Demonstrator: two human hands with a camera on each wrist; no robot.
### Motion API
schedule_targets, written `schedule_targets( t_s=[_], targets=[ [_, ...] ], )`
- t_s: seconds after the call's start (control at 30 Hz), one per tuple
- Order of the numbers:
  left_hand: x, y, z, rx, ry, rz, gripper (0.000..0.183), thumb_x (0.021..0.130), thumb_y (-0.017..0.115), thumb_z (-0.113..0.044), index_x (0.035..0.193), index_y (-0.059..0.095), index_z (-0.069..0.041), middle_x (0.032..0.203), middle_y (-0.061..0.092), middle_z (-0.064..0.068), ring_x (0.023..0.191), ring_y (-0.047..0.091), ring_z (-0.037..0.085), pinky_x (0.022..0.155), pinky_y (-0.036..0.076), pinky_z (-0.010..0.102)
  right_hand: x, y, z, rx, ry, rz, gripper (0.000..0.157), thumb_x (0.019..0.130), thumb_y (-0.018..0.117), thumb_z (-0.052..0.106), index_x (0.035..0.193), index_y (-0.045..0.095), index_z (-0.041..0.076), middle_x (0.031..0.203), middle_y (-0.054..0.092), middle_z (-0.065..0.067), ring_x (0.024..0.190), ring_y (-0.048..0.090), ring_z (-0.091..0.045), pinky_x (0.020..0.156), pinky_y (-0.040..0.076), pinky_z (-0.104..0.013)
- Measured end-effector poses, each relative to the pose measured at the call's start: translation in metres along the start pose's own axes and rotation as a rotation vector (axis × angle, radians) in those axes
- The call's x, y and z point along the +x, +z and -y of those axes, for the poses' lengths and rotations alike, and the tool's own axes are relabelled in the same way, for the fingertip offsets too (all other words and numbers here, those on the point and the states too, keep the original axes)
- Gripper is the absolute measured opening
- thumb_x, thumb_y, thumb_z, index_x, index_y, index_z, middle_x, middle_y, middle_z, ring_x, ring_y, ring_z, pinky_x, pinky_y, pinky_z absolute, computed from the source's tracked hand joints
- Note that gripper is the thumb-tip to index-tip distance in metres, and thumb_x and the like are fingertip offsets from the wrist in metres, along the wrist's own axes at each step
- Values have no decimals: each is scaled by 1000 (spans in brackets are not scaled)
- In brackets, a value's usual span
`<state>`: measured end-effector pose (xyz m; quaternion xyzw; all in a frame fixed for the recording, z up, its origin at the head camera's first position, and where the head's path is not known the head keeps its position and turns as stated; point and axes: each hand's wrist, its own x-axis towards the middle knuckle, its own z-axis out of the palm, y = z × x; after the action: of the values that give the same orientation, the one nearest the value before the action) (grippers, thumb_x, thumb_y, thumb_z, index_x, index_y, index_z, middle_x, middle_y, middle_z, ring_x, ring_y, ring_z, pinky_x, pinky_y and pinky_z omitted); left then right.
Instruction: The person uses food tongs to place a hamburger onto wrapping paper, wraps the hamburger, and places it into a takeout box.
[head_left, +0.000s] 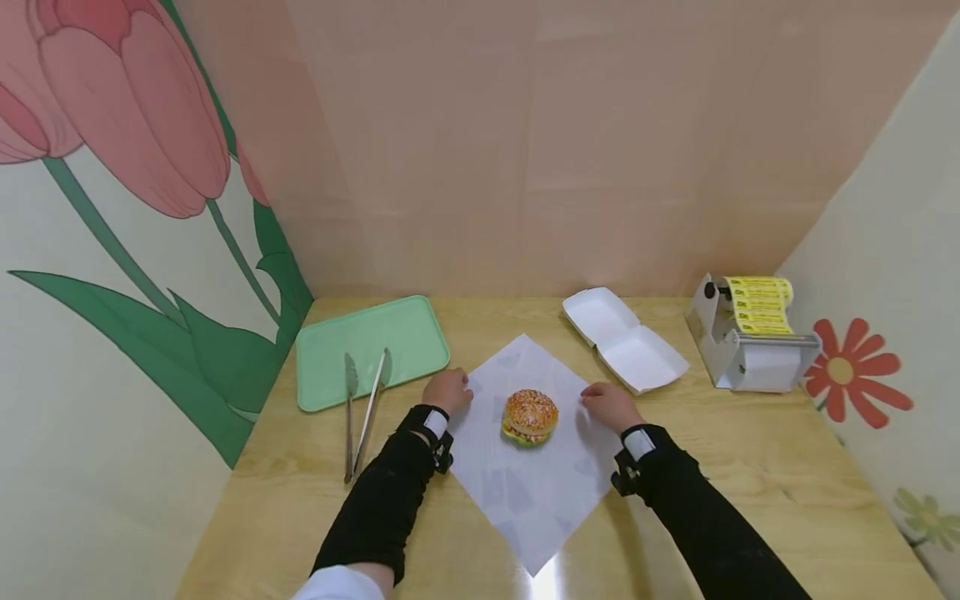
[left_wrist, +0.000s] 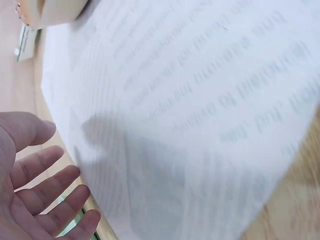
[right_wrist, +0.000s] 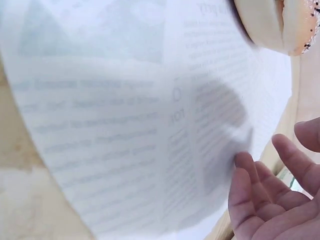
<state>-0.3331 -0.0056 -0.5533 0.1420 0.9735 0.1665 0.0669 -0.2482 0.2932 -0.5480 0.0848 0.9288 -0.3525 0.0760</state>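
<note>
Left hand (head_left: 450, 391) and right hand (head_left: 612, 406) are reaching, unclenched, to ten- and two-o'clock edges of paper (head_left: 528, 500); burger (head_left: 530, 417) is sitting well inside; desk (head_left: 483, 575) is showing beyond six o'clock.

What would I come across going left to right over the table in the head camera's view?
Tray → left hand → burger → white box → label dispenser.

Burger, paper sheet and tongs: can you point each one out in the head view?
Burger (head_left: 530, 412), head view: on the seeded top bun.
Paper sheet (head_left: 531, 479), head view: on its bare surface, below the middle.
Tongs (head_left: 348, 429), head view: partway along the left-hand leg.
</note>
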Motion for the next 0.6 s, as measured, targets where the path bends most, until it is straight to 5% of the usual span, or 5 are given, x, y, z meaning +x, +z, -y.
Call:
schedule_targets(
  t_s=[0.23, 0.6],
  targets=[
    [9, 11, -9, -24, -52, -85, 24, 83, 69, -8, 107, 68, -7, 100, 67, 14, 95, 63, 33, 77, 51, 43, 14, 7, 0, -181, -4, -41, 30, 91, 54, 12, 110, 64, -10, 111, 63, -28, 101, 58, -42, 88, 43, -51],
    [9, 13, -15, -25, -58, -84, 32, 78, 75, -8, 109, 66, -7, 102, 62, 15, 98, 60, 32, 78, 51, 43, 32, 23, -13, -316, 7, -118, 33, 85, 58, 12, 111, 64, -7, 108, 62, -29, 105, 52, -48, 90, 35, -57]
  ],
)
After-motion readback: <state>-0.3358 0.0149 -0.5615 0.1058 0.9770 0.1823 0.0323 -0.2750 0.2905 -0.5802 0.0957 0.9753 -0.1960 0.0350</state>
